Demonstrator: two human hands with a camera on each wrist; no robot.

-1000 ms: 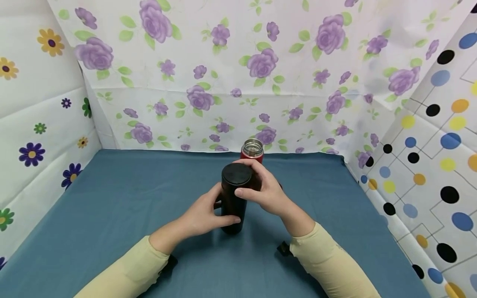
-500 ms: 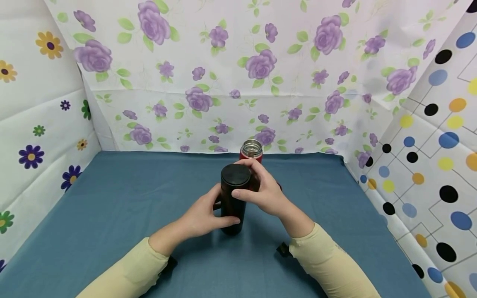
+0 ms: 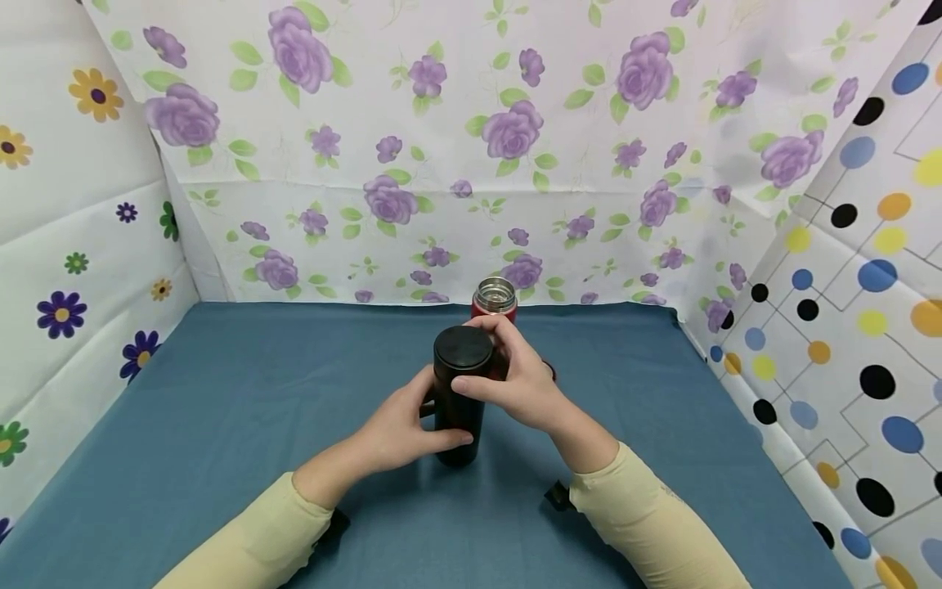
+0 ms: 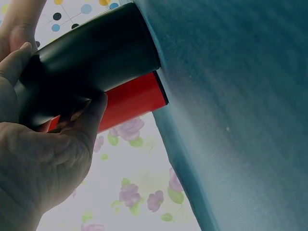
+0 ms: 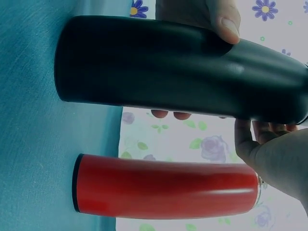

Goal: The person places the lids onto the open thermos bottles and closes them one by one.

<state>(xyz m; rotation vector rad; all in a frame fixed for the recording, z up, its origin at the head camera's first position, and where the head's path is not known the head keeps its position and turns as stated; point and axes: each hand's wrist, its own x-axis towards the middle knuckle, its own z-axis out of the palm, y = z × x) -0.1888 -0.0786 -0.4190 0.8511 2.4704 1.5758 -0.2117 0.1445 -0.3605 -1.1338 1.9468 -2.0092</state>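
Note:
A black thermos bottle (image 3: 458,409) with a flat black top stands upright on the blue cloth. My left hand (image 3: 393,425) grips it around the middle, thumb across the near side. Higher up, just below the top, my right hand (image 3: 518,380) holds the same bottle with thumb in front and fingers behind. In the right wrist view, the black bottle (image 5: 154,67) lies between both hands. Just behind stands a red thermos bottle (image 3: 494,301), its steel mouth uncovered; most of it is hidden in the head view, but its red side (image 5: 166,187) shows in the right wrist view.
Part of a dark, red-edged thing (image 3: 550,370) shows beside my right hand, mostly hidden. Blue cloth (image 3: 294,360) covers the table. A flowered sheet (image 3: 412,147) hangs at the back, with patterned sheets at left and right. Black pieces (image 3: 559,495) hang under both sleeves.
My right thumb has shifted slightly left around the upper part of the black bottle. My left hand keeps its grip, and both bottles stay in place. The head view has shifted a little.

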